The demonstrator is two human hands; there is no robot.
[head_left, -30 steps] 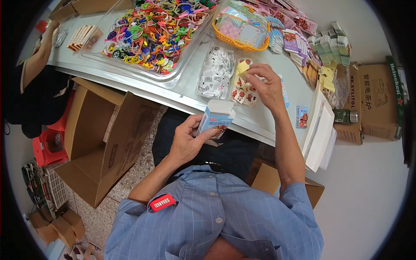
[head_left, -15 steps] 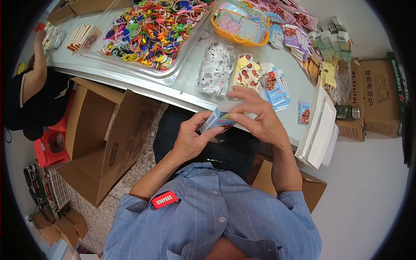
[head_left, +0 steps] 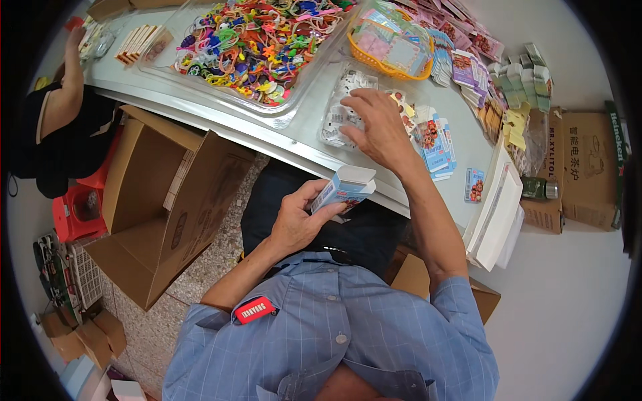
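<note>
In my left hand [head_left: 298, 217] is a small blue-and-white printed carton [head_left: 342, 187], held tilted over my lap near the table's front edge. Its white top flap stands up, and its inside is hidden from this view. My right hand [head_left: 382, 127] hovers at a clear plastic tray of small white packets [head_left: 334, 127], fingers bent and spread, with nothing visible in them. Beside that tray, partly behind my right hand, lie red-and-white printed pieces with yellow slips [head_left: 403, 107]. Several flat blue cartons [head_left: 436, 144] lie to the right of them.
A large clear bin [head_left: 284, 115] of colourful hair ties stands at the back. Right of it is a yellow basket [head_left: 390, 65] of packets. An open cardboard box [head_left: 200, 207] stands on the floor at left. A co-worker's arm [head_left: 65, 93] reaches in at the far left.
My right hand has left the carton and moved up and away to the tray of white packets. The carton stays in my left hand, its top now uncovered. The view has shifted slightly.
</note>
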